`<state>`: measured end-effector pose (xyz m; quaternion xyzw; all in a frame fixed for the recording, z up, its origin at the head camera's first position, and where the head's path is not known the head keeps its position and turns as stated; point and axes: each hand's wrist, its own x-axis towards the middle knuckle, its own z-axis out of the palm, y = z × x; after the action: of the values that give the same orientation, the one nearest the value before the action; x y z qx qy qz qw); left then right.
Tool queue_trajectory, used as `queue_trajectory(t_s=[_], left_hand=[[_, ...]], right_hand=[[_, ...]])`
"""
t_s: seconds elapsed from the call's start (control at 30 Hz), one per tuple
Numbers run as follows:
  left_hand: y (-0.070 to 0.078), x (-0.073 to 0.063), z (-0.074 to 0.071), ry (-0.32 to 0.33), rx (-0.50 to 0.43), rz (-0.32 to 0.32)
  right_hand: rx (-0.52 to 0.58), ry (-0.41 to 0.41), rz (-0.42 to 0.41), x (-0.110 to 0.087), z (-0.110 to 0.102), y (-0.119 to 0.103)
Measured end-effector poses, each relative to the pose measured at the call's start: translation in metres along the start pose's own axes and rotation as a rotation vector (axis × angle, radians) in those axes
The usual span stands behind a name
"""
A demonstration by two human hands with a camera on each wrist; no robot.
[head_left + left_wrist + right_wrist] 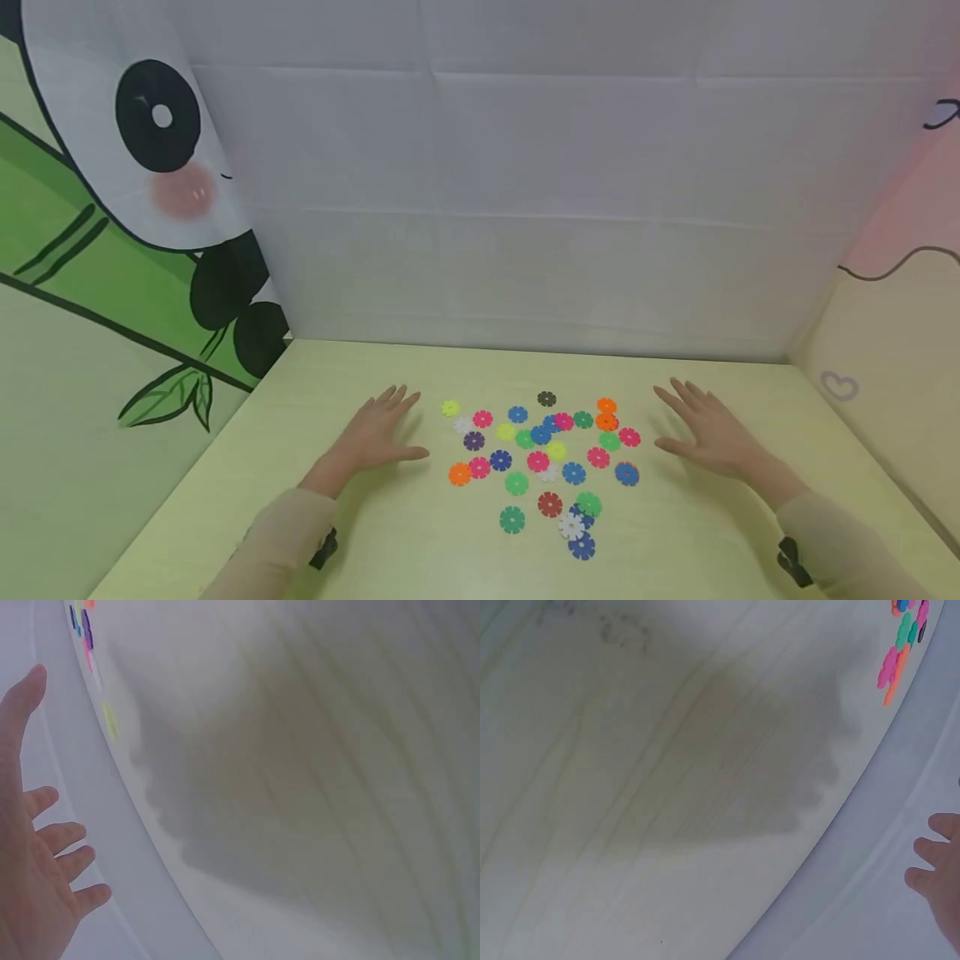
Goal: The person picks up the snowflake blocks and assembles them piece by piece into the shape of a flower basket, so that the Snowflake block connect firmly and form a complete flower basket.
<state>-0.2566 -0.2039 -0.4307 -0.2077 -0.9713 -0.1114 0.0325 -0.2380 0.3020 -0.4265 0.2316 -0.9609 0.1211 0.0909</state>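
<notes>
Many round notched plastic discs in mixed colours lie scattered over the middle of the table, some overlapping. Among them are an orange disc [460, 474], a dark red disc [550, 504], a black disc [547, 399] and a white disc [572, 526]. My left hand [381, 432] hovers to the left of the discs, fingers spread and nothing in it. On the opposite side my right hand [705, 429] is held over the table, also spread and holding nothing. Each hand casts a shadow on the tabletop in its wrist view, and neither touches a disc.
The pale wooden table [420, 558] meets a white cloth backdrop [525, 275] at its far edge. A panda-and-bamboo printed panel [150, 208] stands at the left, and a pink and cream panel [892, 333] at the right.
</notes>
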Motion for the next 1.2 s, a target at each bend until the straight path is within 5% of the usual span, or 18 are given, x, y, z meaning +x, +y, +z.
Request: queue_trajectory(t_s=[0.37, 0.7, 0.97, 1.2], left_hand=[[0.024, -0.003, 0.004, -0.055, -0.149, -0.068], [0.045, -0.005, 0.009, -0.105, -0.290, 0.007], [0.052, -0.001, 0.018, -0.173, -0.387, 0.026], [0.053, 0.002, 0.025, -0.204, -0.488, 0.008]], right_hand=[[0.112, 0.002, -0.027, 0.008, 0.006, -0.032], [0.338, -0.093, 0.081, 0.016, 0.017, -0.063], [0.532, -0.115, -0.022, 0.024, 0.031, -0.079], [0.615, -0.195, 0.021, 0.033, 0.044, -0.089]])
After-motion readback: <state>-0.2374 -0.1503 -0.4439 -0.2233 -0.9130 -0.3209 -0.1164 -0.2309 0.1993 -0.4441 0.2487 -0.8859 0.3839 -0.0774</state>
